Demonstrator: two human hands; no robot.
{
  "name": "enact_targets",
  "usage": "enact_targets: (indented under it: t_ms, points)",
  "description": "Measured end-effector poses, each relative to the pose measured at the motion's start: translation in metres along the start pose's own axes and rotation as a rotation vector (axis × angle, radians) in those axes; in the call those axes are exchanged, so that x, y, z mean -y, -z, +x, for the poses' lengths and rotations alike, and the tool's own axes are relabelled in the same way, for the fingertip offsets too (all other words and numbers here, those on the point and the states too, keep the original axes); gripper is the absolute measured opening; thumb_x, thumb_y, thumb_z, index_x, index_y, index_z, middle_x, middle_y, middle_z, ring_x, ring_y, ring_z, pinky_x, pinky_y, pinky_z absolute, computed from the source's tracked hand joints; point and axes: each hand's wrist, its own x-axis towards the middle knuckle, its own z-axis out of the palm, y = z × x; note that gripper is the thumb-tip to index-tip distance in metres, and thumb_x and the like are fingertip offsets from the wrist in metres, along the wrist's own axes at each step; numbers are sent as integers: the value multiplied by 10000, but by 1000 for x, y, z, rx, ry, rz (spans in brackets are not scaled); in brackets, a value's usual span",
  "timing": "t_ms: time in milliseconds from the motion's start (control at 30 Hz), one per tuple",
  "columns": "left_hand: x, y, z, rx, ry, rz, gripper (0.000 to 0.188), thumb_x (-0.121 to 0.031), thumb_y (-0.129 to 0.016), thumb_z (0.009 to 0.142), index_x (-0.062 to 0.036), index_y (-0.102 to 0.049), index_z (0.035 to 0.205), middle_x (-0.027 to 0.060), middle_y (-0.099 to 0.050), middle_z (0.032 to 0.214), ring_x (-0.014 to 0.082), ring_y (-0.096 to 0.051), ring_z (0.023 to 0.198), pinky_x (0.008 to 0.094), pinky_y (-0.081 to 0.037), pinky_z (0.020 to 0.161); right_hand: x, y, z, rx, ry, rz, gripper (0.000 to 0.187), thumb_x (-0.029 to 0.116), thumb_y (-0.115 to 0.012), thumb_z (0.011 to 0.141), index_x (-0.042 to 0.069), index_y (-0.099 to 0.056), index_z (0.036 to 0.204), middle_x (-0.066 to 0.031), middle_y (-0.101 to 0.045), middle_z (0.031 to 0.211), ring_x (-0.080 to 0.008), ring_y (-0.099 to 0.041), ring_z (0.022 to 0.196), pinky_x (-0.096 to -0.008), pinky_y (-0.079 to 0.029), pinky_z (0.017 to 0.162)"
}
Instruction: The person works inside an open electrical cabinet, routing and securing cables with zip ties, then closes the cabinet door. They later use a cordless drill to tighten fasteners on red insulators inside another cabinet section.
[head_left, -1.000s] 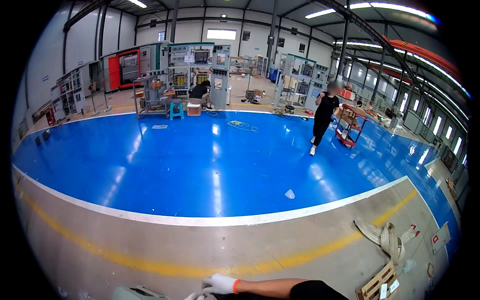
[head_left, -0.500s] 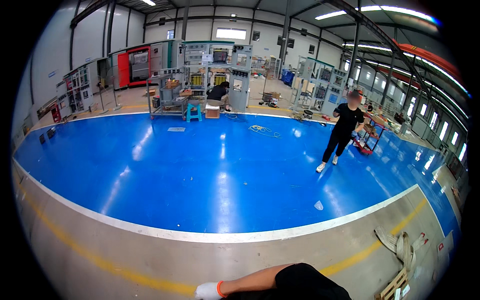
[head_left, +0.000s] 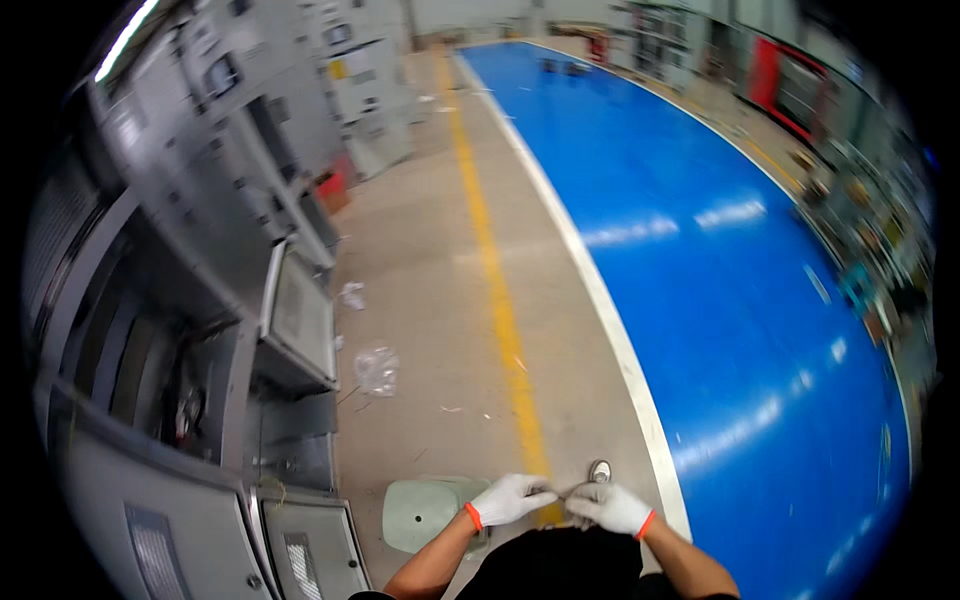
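My left hand (head_left: 512,499) and my right hand (head_left: 612,508), both in white gloves with orange cuffs, meet in front of my body. Their fingertips are pinched close together. A thin dark thing seems to lie between them, too small and blurred to name. Just left of my left hand stands a pale green stool (head_left: 418,514) with a small hole in its seat. Beyond my right hand, the tip of a shoe (head_left: 600,472) shows on the floor.
Grey metal cabinets (head_left: 200,490) line the left side, one with its door (head_left: 300,312) swung out. Clear plastic wrap (head_left: 376,370) lies on the floor beside them. A yellow line (head_left: 492,260) and a blue floor area (head_left: 700,250) run ahead; a red-framed cabinet (head_left: 790,90) stands far right.
My view has swung left and down, from the wide blue floor to the cabinet row. Both hands now show together, where only one gloved hand did. The walking person is out of view.
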Motion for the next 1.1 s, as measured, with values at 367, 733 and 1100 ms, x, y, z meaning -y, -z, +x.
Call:
enact_targets:
  t_ms: [367, 733, 1100]
  points:
    - [85, 74, 97, -551, 313, -240, 359, -336, -562, 997, -6, -654, 1104, 205, -698, 1005, 332, -656, 929, 410, -494, 873, 77, 118, 299, 716, -63, -201, 303, 301, -582, 996, 36, -708, 921, -62, -690, 748, -138, -648, 645, -282, -507, 596]
    - [204, -38, 152, -1414, 872, -768, 393, -416, -567, 974, -65, -718, 1064, 120, -719, 966, 246, -651, 906, 404, -515, 853, 174, 95, 471, 1213, -319, -602, 339, 341, -576, 1014, 40, -728, 1051, -59, -698, 801, -142, -634, 639, -301, -517, 615]
    - [231, -143, 304, -1254, 1622, -1691, 411, -305, -477, 935, -66, -730, 1152, 213, -674, 1217, 397, -634, 1155, 452, -505, 981, 250, 20, 639, 1279, -463, -903, 336, 284, -545, 1026, -18, -661, 1119, -107, -715, 891, -161, -661, 718, -273, -513, 670]
